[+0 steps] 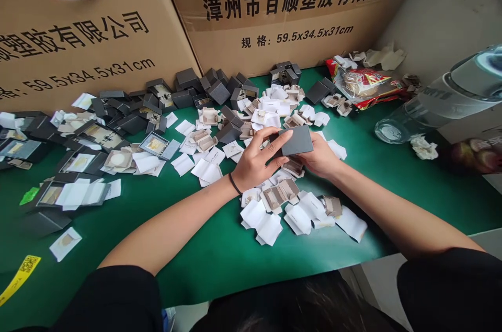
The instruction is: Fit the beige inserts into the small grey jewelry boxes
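A small, dark-grey rectangular box with a matt surface [297, 140] sits between the two hands, raised above the scattered papers, its broad flat face turned upward. The left hand [261, 157], with a thin black band [234, 184] around its wrist, grips the box from its left side: the fingers reach over the near left part and the thumb lies along the lower left edge. The right hand [319, 157] is closed around the right side, its palm against that end and its fingers mostly hidden behind or beneath the box, so their exact placing cannot be told

Below and around both hands, white folded paper leaflets [262, 222] and grey-brown folded card inserts [278, 195] lie loose on a smooth green tabletop [212, 251]. Beyond the left hand, a long heap of dark-grey boxes [135, 122], some showing clear windows, runs along the foot of two big brown cardboard cartons [290, 21]. Well apart from the right hand, a clear plastic bottle [443, 99] leans at the right, near a crumpled white tissue [424, 147], with a red printed food packet [361, 83] farther back
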The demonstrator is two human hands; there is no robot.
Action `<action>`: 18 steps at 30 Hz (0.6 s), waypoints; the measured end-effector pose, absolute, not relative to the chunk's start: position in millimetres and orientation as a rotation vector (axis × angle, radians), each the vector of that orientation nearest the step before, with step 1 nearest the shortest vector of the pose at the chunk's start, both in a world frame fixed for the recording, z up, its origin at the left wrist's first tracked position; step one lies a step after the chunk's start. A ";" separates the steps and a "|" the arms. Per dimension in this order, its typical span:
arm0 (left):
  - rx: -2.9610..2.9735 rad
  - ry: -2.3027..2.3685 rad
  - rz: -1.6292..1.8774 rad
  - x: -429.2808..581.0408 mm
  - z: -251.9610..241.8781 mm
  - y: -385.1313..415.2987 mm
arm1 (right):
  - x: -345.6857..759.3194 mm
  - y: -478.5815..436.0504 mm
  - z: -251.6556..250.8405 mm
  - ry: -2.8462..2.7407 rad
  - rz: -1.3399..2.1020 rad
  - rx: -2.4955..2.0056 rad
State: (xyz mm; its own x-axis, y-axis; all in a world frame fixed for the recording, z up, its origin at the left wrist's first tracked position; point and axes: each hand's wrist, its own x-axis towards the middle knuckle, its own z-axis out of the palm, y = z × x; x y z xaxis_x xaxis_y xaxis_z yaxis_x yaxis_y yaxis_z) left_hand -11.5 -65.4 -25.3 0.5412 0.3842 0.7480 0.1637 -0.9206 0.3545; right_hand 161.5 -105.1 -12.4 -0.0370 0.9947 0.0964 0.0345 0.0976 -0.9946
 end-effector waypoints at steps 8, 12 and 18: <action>2.600 0.298 1.307 -12.9 -24.4 -65.7 | 159.8 -116.9 5.4 -1.328 1.240 -1.128; 2.611 0.328 1.338 -14.9 -26.9 -62.9 | 162.1 -112.8 2.8 -1.431 1.131 -1.208; 2.611 0.486 1.279 -16.1 -27.1 -60.4 | 169.1 -99.4 -8.2 -1.294 1.227 -1.250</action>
State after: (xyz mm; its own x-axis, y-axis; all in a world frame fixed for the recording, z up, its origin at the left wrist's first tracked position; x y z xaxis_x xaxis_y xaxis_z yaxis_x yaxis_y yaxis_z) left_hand -16.1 -60.4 -27.1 0.5731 0.3725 0.7299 0.2057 -0.9276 0.3119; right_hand 169.1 -99.4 -8.2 -0.0526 0.9984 -0.0201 0.0728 -0.0162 -0.9972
